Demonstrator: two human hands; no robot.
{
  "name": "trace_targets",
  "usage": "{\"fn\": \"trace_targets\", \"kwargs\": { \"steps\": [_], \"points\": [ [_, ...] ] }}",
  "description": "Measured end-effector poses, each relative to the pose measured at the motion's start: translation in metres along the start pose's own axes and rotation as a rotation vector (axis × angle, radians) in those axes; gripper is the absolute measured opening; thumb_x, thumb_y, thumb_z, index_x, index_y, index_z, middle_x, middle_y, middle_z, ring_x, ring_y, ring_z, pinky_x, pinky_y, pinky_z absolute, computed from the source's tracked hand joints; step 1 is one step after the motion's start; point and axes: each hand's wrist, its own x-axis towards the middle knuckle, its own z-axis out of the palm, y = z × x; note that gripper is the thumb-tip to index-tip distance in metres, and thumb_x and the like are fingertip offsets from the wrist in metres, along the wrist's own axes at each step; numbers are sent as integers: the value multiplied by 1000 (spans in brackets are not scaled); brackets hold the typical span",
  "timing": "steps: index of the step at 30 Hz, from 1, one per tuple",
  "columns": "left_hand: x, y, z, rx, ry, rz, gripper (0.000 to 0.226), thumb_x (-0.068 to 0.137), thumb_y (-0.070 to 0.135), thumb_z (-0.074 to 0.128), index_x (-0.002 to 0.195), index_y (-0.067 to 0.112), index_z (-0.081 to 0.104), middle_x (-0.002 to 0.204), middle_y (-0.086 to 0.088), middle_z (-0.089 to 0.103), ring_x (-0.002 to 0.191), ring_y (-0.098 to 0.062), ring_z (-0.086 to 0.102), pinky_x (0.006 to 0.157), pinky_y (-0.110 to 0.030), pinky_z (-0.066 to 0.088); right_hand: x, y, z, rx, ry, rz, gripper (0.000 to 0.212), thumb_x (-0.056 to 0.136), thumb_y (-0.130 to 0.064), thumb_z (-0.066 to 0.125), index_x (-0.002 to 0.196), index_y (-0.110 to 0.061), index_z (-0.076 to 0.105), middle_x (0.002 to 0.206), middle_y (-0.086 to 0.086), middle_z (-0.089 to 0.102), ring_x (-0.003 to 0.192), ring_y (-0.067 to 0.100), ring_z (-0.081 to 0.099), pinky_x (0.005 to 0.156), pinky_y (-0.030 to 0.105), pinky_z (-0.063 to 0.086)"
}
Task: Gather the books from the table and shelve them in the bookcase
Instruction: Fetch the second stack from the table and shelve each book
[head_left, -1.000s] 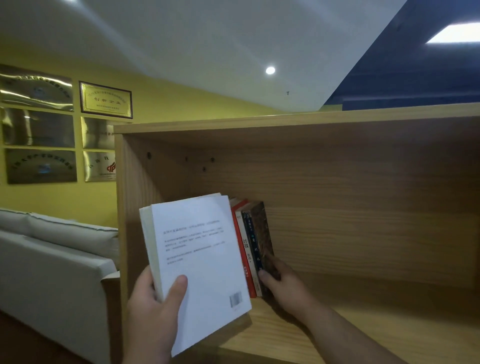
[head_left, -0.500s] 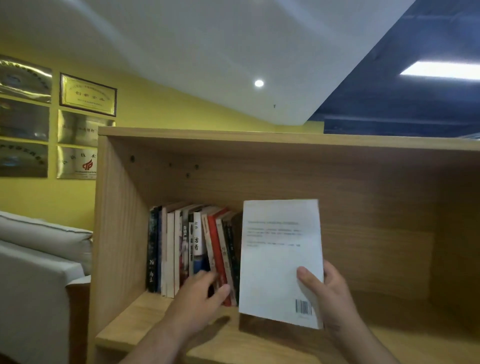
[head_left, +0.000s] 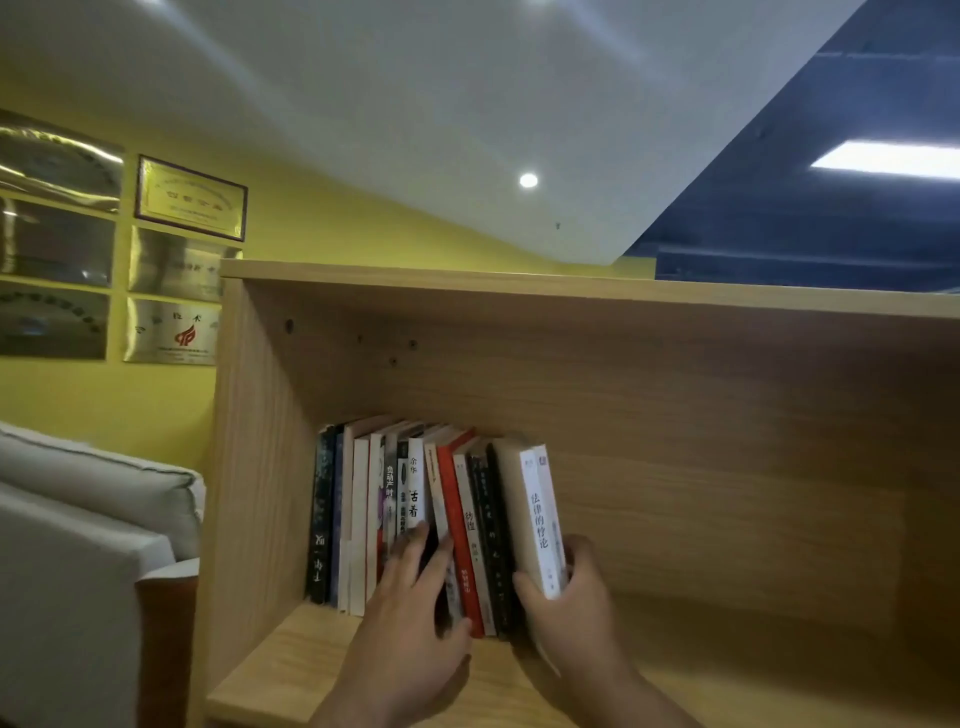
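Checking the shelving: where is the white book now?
The white book stands at the right end of the row in the bookcase, beside a black book, gripped by the right hand.

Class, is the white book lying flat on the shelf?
No. The white book stands on end at the row's right end, gripped by the right hand.

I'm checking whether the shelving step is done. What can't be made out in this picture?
- Foot of the white book: hidden by the right hand, so seating unclear.
- Lower spines of the middle books: covered by the left hand.
- Table and remaining books: outside the head view.
- Bookcase right end: cut off by the frame edge.
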Motion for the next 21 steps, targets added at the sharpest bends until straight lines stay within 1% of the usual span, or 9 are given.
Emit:
{"fn": "trace_targets", "kwargs": {
  "steps": [3,5,8,11,14,15,16,18,21],
  "points": [
    [2,-1,0,-27,18,16,89,89,56,56,155,50,-4,163,24,-17,153,-7,-13,127,-43,10,6,9,8,-48,-166,2,81,66,-37,88,129,-34,38,118,-7,62,103,9,66,79,28,63],
    [2,-2,0,-49,34,27,88,88,57,56,154,52,-1,162,26,-15,153,-6,-10,127,-44,12,11,13,2,1,-322,3,99,65,-37,91,140,-36,27,131,-7,57,112,7,63,80,19,61],
    [3,-4,-1,-94,54,38,83,89,53,57,153,56,5,161,30,-9,152,-3,-5,126,-40,10,13,11,-9,10,-462,-16,100,74,-31,88,147,-39,20,133,-16,52,110,-3,57,67,7,53],
    [3,-4,-1,-123,94,29,76,90,48,59,152,54,15,158,34,-1,149,3,-3,125,-35,7,19,5,-7,-52,-424,-62,83,74,-31,88,130,-48,29,116,-25,53,100,-7,57,62,8,49],
    [1,-1,-2,-165,111,25,63,92,40,61,147,51,32,149,38,7,141,11,1,125,-31,10,28,10,2,-52,-310,-86,68,74,-23,89,115,-44,40,106,-21,57,91,-6,57,57,9,47],
    [1,-1,-2,-184,112,30,59,92,38,61,145,50,37,143,39,10,137,13,3,124,-29,11,31,13,5,-36,-269,-99,66,73,-21,90,115,-41,43,106,-19,57,90,-5,58,57,9,48],
    [0,-1,-3,-194,118,31,55,93,38,60,143,48,40,139,38,12,135,13,5,124,-29,13,32,17,7,-29,-244,-100,68,72,-23,91,121,-37,46,109,-18,57,92,-3,59,58,9,49],
    [-1,-2,-2,-199,158,10,53,93,38,60,143,44,41,136,34,16,134,10,11,122,-29,17,36,27,12,-51,-222,-97,86,69,-31,92,139,-30,42,119,-14,54,101,1,59,64,12,49],
    [2,-5,-4,-248,290,-158,57,92,29,64,143,37,40,146,20,24,141,-5,24,119,-33,25,40,36,14,-25,-251,-64,101,69,-35,91,150,-32,31,129,-11,50,112,8,58,71,17,51]
  ]
}}
